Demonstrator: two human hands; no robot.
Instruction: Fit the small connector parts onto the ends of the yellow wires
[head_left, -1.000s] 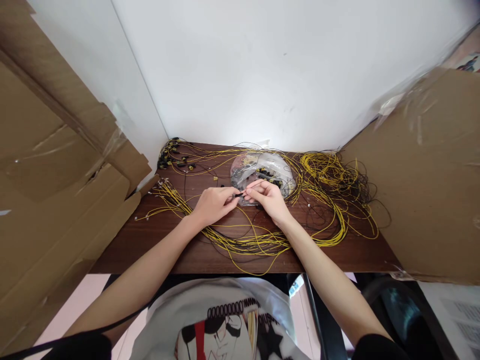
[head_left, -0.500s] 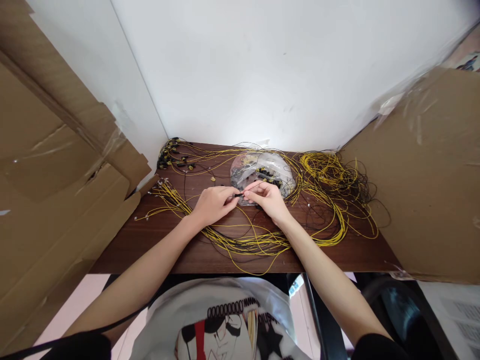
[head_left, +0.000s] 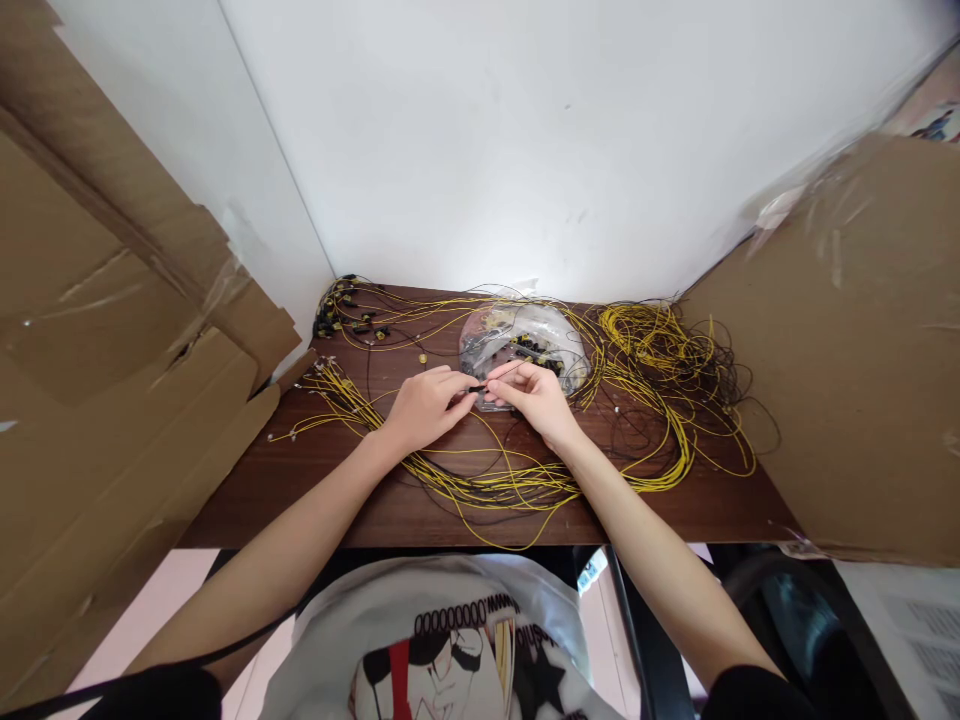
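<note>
One black piece (head_left: 478, 389), partly covered | left fingers (head_left: 460, 382): pinching it | right fingers (head_left: 506, 393): pinching thin dark wire (head_left: 517, 368), ends unclear

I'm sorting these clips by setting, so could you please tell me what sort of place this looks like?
Probably a small, improvised wiring bench: yellow and black wires lie bundled across a brown tabletop, a clear plastic bag holds small black and yellow parts, and cardboard stands at both sides.

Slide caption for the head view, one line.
Left hand holds a black part, right hand pinches a thin wire, above a table with yellow wires and a clear bag.
</note>
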